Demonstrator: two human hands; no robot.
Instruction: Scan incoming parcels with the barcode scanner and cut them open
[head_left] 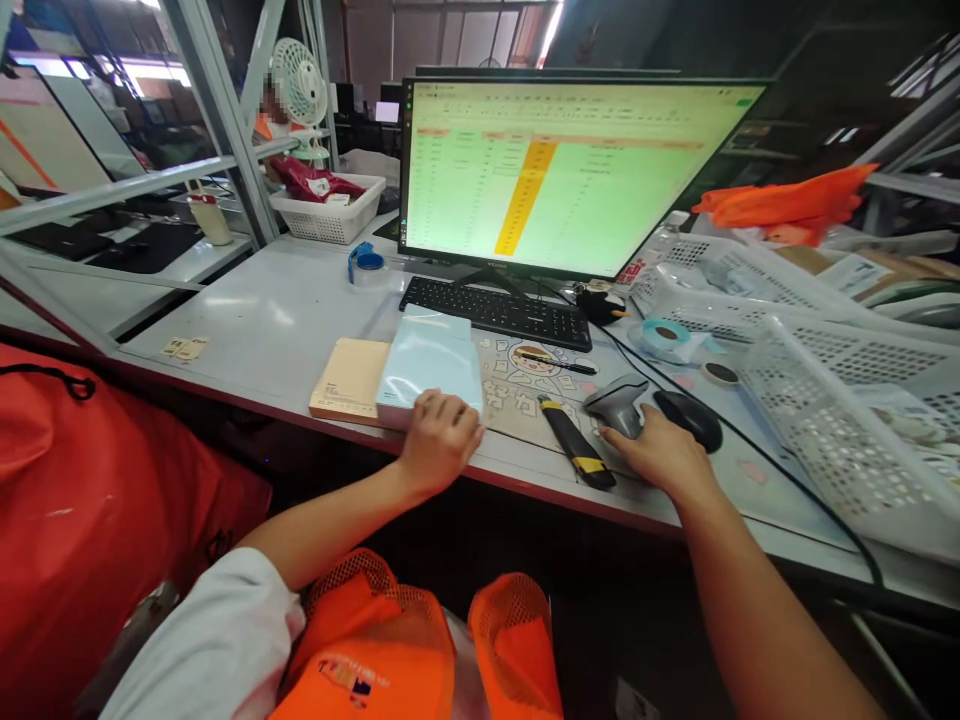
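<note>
On the tabletop [247, 330], rests half-curled left fingers [448, 412] on the near end of a likely slick blue pack [431, 355] and right fingers [652, 427] against a seemingly light, stiff scanner [616, 400] best gripped by its handle, with either hold too hidden to judge.

A light-blue, rectangular, block-like pack with a glossy, light-catching top [431, 350] lies flat in front of the left part of a long black keyboard [495, 312], its longer sides running away from the keys. It looks closed, and its near side is paler than the top. A grey, pistol-shaped plastic handheld scanner [616, 402] lies in front of and beyond the keyboard's right end, apart from it, its handle pointing away from the keyboard.
</note>
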